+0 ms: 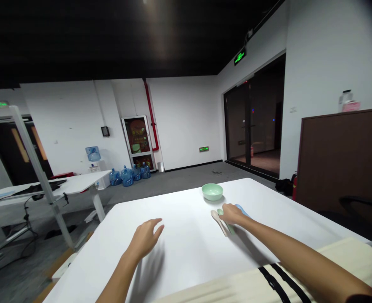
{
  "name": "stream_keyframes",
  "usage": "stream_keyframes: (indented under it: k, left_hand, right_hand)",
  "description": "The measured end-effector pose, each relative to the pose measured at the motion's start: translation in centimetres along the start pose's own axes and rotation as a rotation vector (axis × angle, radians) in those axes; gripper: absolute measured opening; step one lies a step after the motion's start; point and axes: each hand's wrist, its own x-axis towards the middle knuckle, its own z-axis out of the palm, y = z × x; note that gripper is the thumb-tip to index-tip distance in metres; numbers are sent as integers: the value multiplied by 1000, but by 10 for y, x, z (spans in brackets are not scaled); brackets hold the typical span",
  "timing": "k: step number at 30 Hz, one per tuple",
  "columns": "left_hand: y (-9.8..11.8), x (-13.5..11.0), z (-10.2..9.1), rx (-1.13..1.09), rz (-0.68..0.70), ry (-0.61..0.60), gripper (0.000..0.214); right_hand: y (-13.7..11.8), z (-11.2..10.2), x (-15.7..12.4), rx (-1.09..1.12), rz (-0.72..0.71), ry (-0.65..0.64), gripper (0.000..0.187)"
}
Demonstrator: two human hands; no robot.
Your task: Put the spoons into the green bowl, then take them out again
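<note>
Over the middle of the white table (186,235) my left hand (144,237) hovers, thumb and fingers apart, with nothing in it. Farther right, my right hand (232,213) reaches down among the spoons, its fingers curled together at the neck of a green spoon (220,211); the fingertips are partly hidden. Just left of that hand lies a beige spoon (216,217), its handle pointing toward me. A blue spoon (242,210) shows on the hand's far right side, partly covered by it. Beyond the spoons stands a light green bowl (212,192), upright, with nothing visible inside.
Cream cloth with black stripes (236,286) covers the near edge. Another white desk (78,185) with cables stands at left, near a metal post (36,160). Blue water bottles (127,176) line the back wall. A brown cabinet (340,155) rises at right.
</note>
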Motion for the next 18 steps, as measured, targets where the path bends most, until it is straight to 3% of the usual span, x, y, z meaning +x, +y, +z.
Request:
stream_keyframes:
  k: [3, 10, 18]
  left_hand:
    - [0, 0, 0, -3, -3, 3, 53]
    - [3, -1, -2, 2, -8, 2, 52]
    - [3, -1, -2, -1, -10, 0, 52]
  right_hand:
    - [5, 4, 3, -59, 5, 12, 21]
    - [7, 7, 2, -1, 11, -134, 15]
    - [10, 9, 6, 53, 21, -144, 11]
